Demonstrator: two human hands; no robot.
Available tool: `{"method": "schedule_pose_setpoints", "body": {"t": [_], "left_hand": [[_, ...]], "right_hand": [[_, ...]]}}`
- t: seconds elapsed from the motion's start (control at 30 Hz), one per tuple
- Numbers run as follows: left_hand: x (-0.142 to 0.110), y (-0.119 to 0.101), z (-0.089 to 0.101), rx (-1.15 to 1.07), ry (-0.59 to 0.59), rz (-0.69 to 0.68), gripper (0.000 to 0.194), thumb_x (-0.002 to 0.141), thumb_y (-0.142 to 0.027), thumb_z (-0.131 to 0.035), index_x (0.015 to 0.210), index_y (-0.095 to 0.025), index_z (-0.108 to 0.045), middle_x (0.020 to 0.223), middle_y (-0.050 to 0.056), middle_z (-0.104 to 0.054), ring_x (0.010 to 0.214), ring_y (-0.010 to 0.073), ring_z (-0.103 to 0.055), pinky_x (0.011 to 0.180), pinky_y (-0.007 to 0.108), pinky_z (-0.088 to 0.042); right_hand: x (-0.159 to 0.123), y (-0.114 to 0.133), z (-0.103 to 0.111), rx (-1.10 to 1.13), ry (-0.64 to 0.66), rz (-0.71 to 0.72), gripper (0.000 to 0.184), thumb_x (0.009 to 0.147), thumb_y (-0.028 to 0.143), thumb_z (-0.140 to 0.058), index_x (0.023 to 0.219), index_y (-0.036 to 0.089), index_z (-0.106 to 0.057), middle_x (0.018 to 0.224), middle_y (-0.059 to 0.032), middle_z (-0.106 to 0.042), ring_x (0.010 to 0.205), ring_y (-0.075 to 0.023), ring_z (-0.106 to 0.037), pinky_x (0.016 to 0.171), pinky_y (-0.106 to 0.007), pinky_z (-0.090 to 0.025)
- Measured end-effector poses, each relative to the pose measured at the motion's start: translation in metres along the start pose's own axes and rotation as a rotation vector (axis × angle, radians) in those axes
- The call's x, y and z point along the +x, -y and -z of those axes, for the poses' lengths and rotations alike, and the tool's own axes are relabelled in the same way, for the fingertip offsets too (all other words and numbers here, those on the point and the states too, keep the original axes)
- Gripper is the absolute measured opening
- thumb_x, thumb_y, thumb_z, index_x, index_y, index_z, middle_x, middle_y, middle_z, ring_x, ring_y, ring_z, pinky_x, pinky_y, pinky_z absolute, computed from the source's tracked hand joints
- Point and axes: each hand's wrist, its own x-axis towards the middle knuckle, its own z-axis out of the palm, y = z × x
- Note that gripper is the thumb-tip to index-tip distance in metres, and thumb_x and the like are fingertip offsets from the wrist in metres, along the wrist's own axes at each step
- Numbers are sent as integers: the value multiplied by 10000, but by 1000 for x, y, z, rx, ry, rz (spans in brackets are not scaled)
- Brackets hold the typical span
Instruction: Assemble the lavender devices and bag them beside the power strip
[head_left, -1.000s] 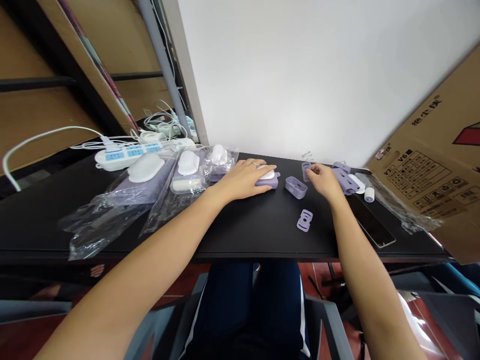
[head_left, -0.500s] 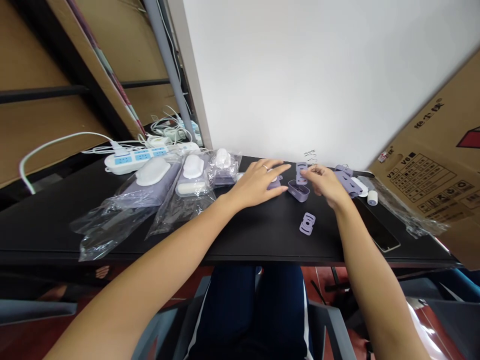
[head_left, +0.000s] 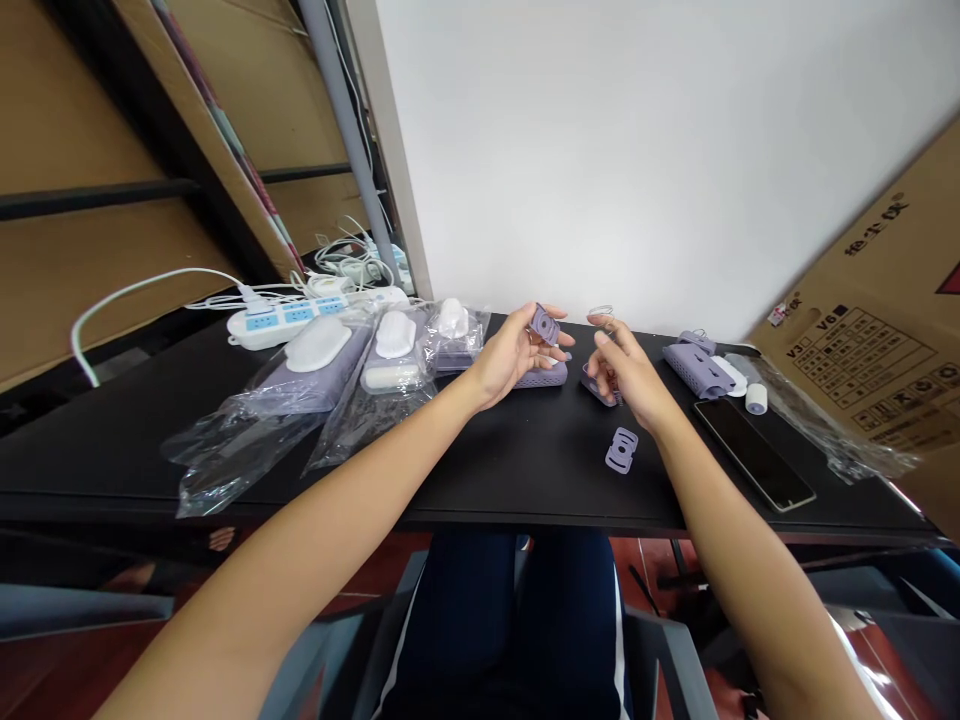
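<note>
Held up in my left hand (head_left: 512,358) is a small purple slotted plate (head_left: 545,325), pinched by thumb and fingers. A thin wire coil (head_left: 600,312) is at the fingertips of my right hand (head_left: 628,375), between index finger and thumb. Partly hidden under the right hand is a small purple oval housing (head_left: 592,385) on the table. Behind my left hand lies a purple perforated piece (head_left: 544,377) with a white part on top. A second slotted plate (head_left: 622,451) lies flat, nearer to me.
On the left are bagged purple-and-white pieces (head_left: 319,345) and a white power strip (head_left: 300,315) with cables. To the right lie a purple perforated case (head_left: 697,370), a white roll (head_left: 757,399), a phone (head_left: 754,455) and clear plastic wrap (head_left: 832,425) beside a cardboard box (head_left: 862,330).
The slotted plate has passed from my right hand to my left, which has lifted off the perforated piece. My right hand has shifted slightly left, over the oval housing.
</note>
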Motion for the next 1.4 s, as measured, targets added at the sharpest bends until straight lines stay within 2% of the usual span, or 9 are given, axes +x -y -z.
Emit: {"method": "schedule_pose_setpoints", "body": {"t": [0.1,0.2,0.27,0.4,0.53,0.63,0.83,1.03,1.4], "left_hand": [[3,1,2,-179,31,71,569,963,-635,-431,1229,-166,-612,1011,116,-772,819,188,-709,732,285,-507],[3,4,3,-147,-3,77,576,967,-635,-465,1245,-159,-635,1023,117,-780,783,166,-698,671,256,-468],[4,6,3,-96,-34,72,606,968,-662,-498,1284,-166,-644,1066,115,-776,776,149,-690,647,243,-449],[1,7,0,-33,-61,53,607,965,-661,-558,1331,-187,-659,1175,113,-749,865,151,-703,698,245,-482],[-3,6,-3,-16,33,36,559,959,-626,-602,1299,-192,-698,1225,110,-730,1002,189,-697,794,270,-518],[-4,6,-4,-23,79,8,524,953,-603,-620,1275,-201,-718,1260,105,-722,1035,200,-676,837,293,-523],[-4,6,-3,-34,92,-21,477,939,-571,-629,1229,-207,-736,1307,102,-704,1076,221,-654,875,326,-528],[-3,5,-3,-38,91,-20,460,932,-561,-632,1207,-209,-746,1255,93,-715,1042,209,-652,852,310,-530],[-4,4,-3,-18,77,-16,482,937,-565,-623,1237,-209,-746,1318,110,-710,1062,220,-661,860,310,-527]], "right_hand": [[3,-8,-2,-118,-54,77,439,865,498,-683,1219,248,-610,862,34,-570,596,-109,-522,514,-263,-406],[3,-16,-3,-235,-93,131,422,932,531,-614,1253,259,-580,778,56,-515,620,-126,-486,601,-288,-414],[2,-18,-3,-347,-98,156,412,988,601,-536,1242,280,-578,736,56,-516,666,-151,-514,651,-304,-412],[-2,-19,-5,-484,-51,212,400,1026,630,-473,1195,292,-606,758,40,-575,733,-173,-573,711,-324,-420],[-4,-17,-8,-549,-53,269,361,1002,564,-566,1231,289,-605,847,28,-625,722,-159,-566,709,-317,-424],[-5,-15,-9,-566,-63,275,372,984,532,-606,1264,288,-587,872,26,-636,689,-151,-557,684,-309,-423],[-5,-16,-7,-534,-30,338,359,1008,508,-582,1294,291,-571,861,26,-626,701,-156,-567,689,-305,-433],[-5,-18,-7,-505,-11,319,405,1041,546,-513,1360,303,-563,900,8,-664,726,-168,-608,719,-319,-471],[-5,-18,-7,-518,-21,316,402,1017,569,-543,1308,293,-553,918,-2,-667,782,-186,-617,754,-332,-475]]}}
